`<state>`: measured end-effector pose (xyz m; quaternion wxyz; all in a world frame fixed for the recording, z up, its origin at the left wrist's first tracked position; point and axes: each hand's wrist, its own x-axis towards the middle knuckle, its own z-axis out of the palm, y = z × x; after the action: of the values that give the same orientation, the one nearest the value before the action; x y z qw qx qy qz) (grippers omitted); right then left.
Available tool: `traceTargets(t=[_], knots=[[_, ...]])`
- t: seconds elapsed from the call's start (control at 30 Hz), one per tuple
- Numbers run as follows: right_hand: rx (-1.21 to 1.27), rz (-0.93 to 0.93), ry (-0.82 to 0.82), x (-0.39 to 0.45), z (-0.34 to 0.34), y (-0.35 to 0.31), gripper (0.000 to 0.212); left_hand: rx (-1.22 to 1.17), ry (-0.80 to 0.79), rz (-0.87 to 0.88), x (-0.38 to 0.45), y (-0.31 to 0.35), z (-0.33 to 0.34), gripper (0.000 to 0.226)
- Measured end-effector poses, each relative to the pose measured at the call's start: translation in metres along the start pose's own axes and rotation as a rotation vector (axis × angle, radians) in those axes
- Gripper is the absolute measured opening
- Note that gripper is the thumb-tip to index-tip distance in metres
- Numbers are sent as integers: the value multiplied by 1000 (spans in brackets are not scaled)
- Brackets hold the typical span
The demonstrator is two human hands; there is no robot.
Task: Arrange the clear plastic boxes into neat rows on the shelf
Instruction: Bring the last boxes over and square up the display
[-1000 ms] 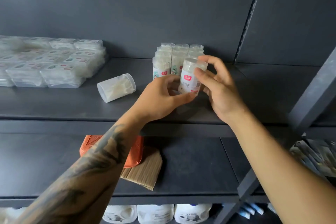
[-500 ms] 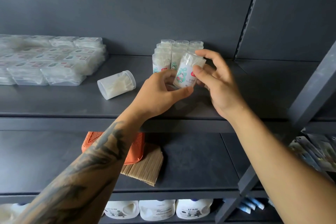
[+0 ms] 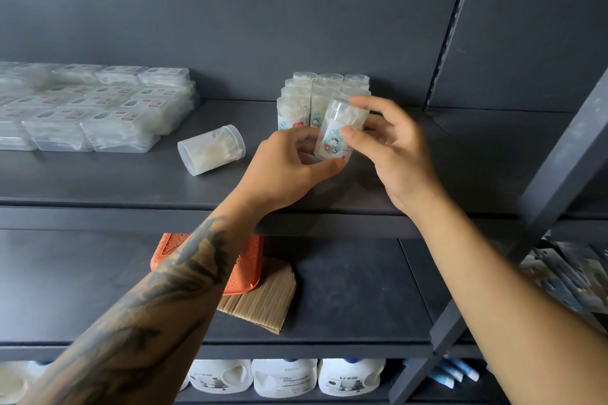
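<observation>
- One clear cylindrical plastic tub (image 3: 339, 135), tilted, with a cartoon label, is held above the dark matte shelf (image 3: 131, 181), just in front of the upright tubs (image 3: 316, 92).
- Left hand (image 3: 286, 171) fingers clamp its base; right hand (image 3: 394, 148) fingers pinch its upper part.
- Another tub (image 3: 212, 149) lies sideways, near flat clear boxes (image 3: 98, 108).

Left hand (image 3: 289, 168) and right hand (image 3: 394, 148) raised, fingers curled.

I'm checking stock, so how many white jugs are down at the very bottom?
3 clearly, side by side along the bottom: left jug, middle jug, right jug. A white shape at far left, mostly out of view, may be a fourth.
</observation>
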<state>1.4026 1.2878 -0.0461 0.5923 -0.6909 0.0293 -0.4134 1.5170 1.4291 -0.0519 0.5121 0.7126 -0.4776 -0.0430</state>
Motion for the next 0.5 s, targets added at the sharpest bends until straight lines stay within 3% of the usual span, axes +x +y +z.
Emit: traceTargets(t=[0.2, 0.33, 0.5], knots=[[-279, -74, 51, 1, 1, 4, 42, 102, 59, 10, -3, 2, 2, 31], [-332, -56, 41, 6, -3, -5, 43, 182, 67, 30, -7, 8, 1, 32], [-480, -55, 66, 20, -1, -9, 43, 504, 24, -15, -17, 7, -8, 63]])
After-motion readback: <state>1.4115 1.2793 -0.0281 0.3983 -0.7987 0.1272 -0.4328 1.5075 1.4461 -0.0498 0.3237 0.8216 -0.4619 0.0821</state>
